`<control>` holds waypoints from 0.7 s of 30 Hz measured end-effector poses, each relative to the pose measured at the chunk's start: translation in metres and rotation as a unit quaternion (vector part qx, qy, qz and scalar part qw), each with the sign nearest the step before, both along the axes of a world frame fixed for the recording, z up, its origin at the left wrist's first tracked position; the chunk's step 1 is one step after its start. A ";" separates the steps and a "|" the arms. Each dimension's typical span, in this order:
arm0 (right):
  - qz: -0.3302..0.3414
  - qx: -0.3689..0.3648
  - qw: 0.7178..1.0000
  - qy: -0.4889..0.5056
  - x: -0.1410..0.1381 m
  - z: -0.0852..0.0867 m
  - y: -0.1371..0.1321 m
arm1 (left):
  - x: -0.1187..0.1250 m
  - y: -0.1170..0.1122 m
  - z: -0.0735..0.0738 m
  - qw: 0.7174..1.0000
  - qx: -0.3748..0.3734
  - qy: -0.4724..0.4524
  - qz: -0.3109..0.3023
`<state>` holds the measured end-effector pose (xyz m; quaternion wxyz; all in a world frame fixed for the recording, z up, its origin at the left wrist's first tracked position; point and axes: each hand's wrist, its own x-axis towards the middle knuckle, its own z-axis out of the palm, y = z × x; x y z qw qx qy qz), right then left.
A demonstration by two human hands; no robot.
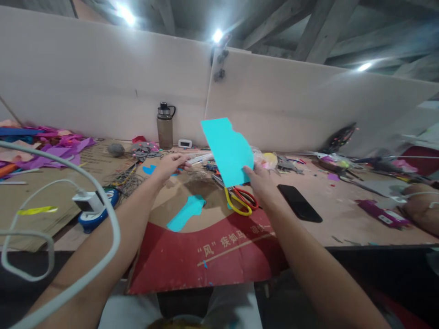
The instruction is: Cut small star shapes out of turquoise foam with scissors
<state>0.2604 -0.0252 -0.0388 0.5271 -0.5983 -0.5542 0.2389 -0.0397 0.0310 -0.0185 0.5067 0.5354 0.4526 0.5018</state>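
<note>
My right hand pinches the lower edge of a turquoise foam sheet and holds it upright above the table; part of its right side is cut away. My left hand reaches forward and is closed on a thin white stick-like thing lying at the back of the cardboard. Below the sheet lie scissors with yellow and red handles. A turquoise offcut rests on the brown and red cardboard.
A black phone lies right of the scissors. A dark water bottle and a small white clock stand by the wall. Purple and pink scraps pile at the left. A white cable and charger cross the near left.
</note>
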 end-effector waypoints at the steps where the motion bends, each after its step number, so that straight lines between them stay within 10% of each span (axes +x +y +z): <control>1: -0.028 -0.014 0.999 -0.040 0.016 -0.001 0.000 | -0.003 0.001 -0.001 0.999 -0.005 0.034 0.003; 8: -0.131 -0.126 0.976 -0.122 0.096 -0.017 -0.012 | 0.001 -0.006 -0.008 0.989 -0.071 0.127 -0.028; 14: -0.279 -0.126 0.906 -0.291 0.099 -0.019 -0.035 | 0.017 -0.023 -0.004 0.956 -0.037 0.254 -0.144; 16: -0.276 -0.049 0.885 -0.373 0.082 -0.017 -0.042 | 0.020 -0.028 0.001 0.905 0.017 0.357 -0.231; 19: -0.076 -0.022 0.911 -0.404 0.045 -0.014 -0.049 | 0.023 -0.032 0.007 0.767 0.091 0.538 -0.338; 21: 0.037 -0.074 0.904 -0.419 0.021 -0.013 -0.050 | 0.023 -0.032 0.008 0.724 0.109 0.587 -0.345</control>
